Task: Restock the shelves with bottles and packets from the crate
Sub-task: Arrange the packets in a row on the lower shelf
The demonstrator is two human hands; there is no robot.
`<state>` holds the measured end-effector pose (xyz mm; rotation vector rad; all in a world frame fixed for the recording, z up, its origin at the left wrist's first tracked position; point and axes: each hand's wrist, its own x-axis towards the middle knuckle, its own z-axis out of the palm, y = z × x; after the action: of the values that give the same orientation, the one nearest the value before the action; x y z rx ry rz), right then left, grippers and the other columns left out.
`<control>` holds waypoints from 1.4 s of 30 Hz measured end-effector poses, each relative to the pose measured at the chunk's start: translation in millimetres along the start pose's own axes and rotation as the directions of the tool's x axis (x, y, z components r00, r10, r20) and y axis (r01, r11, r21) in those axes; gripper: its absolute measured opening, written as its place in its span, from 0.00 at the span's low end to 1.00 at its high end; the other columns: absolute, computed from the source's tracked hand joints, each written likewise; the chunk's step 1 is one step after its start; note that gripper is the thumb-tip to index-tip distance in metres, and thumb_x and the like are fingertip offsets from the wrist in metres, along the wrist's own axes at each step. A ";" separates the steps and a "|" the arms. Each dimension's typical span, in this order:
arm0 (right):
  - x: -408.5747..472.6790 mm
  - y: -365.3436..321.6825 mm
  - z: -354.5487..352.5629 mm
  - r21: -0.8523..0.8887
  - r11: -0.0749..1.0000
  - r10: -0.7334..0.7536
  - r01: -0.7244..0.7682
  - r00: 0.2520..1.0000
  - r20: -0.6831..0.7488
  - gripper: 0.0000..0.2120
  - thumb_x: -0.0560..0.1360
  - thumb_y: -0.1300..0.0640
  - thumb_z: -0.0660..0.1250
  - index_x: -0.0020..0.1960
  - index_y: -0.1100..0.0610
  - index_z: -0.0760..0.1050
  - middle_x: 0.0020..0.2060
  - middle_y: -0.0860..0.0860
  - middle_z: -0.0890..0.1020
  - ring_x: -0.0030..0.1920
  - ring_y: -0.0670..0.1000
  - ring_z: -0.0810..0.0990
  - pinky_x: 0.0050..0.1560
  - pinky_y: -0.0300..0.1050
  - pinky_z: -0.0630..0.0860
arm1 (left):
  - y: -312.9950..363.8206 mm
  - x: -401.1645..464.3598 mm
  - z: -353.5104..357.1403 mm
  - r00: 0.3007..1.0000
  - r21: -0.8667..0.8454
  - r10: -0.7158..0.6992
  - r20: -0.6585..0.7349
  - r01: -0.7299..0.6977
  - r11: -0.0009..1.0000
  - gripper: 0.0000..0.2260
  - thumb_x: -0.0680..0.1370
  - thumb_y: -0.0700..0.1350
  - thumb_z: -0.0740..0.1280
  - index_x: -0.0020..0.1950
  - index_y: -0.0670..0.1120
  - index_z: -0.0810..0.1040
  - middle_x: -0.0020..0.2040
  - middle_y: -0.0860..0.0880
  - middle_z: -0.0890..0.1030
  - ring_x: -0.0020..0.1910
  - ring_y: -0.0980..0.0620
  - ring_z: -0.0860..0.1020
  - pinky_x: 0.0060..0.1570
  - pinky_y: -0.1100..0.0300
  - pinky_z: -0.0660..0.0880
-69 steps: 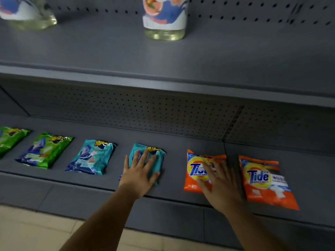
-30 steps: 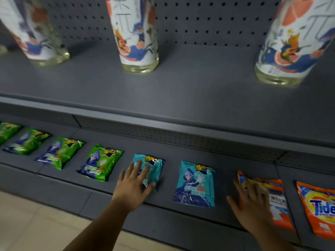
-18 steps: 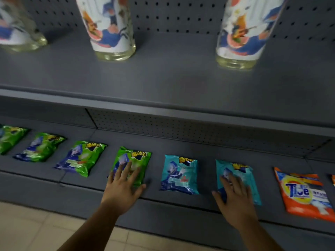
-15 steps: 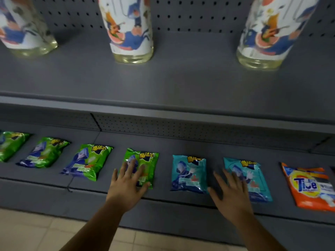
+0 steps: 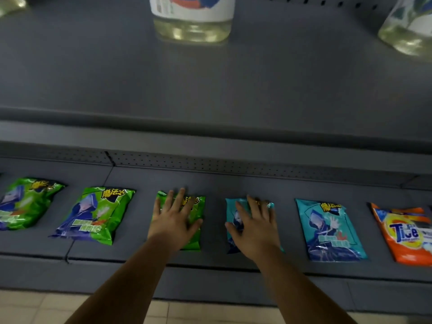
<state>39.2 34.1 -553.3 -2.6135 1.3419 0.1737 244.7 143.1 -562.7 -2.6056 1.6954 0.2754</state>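
**Six packets in a row, both hands flat on the middle two**

Lower shelf (image 5: 233, 183), left to right: three green packets, two teal packets, one orange Tide packet, all lying flat in one row, each apart from its neighbours. First green packet (image 5: 25, 202) cut by the left edge. Second green packet (image 5: 95, 213) just beside it, whole and uncovered. Third green packet (image 5: 195, 220) largely covered by the left hand (image 5: 174, 224). First teal packet (image 5: 233, 220) largely covered by the right hand (image 5: 253, 232). Second teal packet (image 5: 329, 230) uncovered, near the right hand but not touched. Tide packet (image 5: 406, 235) last, cut by the right edge.

Upper shelf (image 5: 210, 90): three bottles, only their bases in view. One bottle (image 5: 9, 3) at the far left corner, a middle bottle (image 5: 192, 29) with pale yellow liquid, a right bottle (image 5: 406, 36) at the edge.

Left hand: palm down, fingers straight and spread, thumb out to the right, resting flat on the third green packet; nothing gripped. Right hand: palm down, fingers extended and a little spread, thumb out to the left against the teal packet's left edge; pressing on it, not curled round it.

Pale tiled floor (image 5: 35, 307) below the shelf base. No crate in view.
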 end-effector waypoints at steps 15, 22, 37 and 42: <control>11.1 3.0 22.3 -0.008 1.000 0.017 -0.017 1.000 0.021 0.39 0.74 0.26 0.49 0.79 0.41 0.43 0.79 0.47 0.38 0.78 0.58 0.33 0.75 0.65 0.37 | -5.9 0.7 25.6 0.999 0.035 0.007 -0.050 -0.005 0.999 0.40 0.71 0.75 0.47 0.79 0.59 0.48 0.80 0.51 0.43 0.78 0.43 0.41 0.73 0.37 0.41; 5.5 8.1 27.5 -0.026 0.999 0.020 -0.021 0.999 -0.033 0.40 0.73 0.26 0.47 0.79 0.41 0.45 0.80 0.48 0.40 0.78 0.60 0.35 0.76 0.63 0.38 | -11.3 -3.2 32.6 0.998 0.013 0.015 -0.058 -0.014 1.000 0.42 0.71 0.76 0.43 0.79 0.56 0.54 0.80 0.49 0.49 0.78 0.42 0.46 0.73 0.37 0.47; 8.8 12.7 29.8 -0.061 0.998 0.028 -0.029 0.999 -0.020 0.41 0.74 0.25 0.44 0.79 0.43 0.35 0.79 0.49 0.35 0.77 0.58 0.32 0.75 0.62 0.34 | -13.7 -2.8 32.2 1.000 0.023 0.005 -0.025 -0.004 1.000 0.38 0.71 0.72 0.40 0.79 0.59 0.43 0.79 0.52 0.36 0.77 0.43 0.36 0.74 0.38 0.39; 8.1 15.3 24.9 -0.062 0.998 0.013 -0.012 1.000 0.007 0.41 0.73 0.24 0.43 0.79 0.42 0.36 0.78 0.48 0.34 0.77 0.57 0.31 0.75 0.62 0.34 | -10.3 -4.2 23.8 0.999 0.017 -0.022 -0.028 0.022 1.000 0.40 0.70 0.74 0.35 0.78 0.58 0.40 0.79 0.52 0.37 0.77 0.45 0.34 0.73 0.39 0.36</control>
<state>31.0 24.7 -581.0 -2.6525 1.3719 0.2300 249.1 153.8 -586.3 -2.6264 1.6683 0.2241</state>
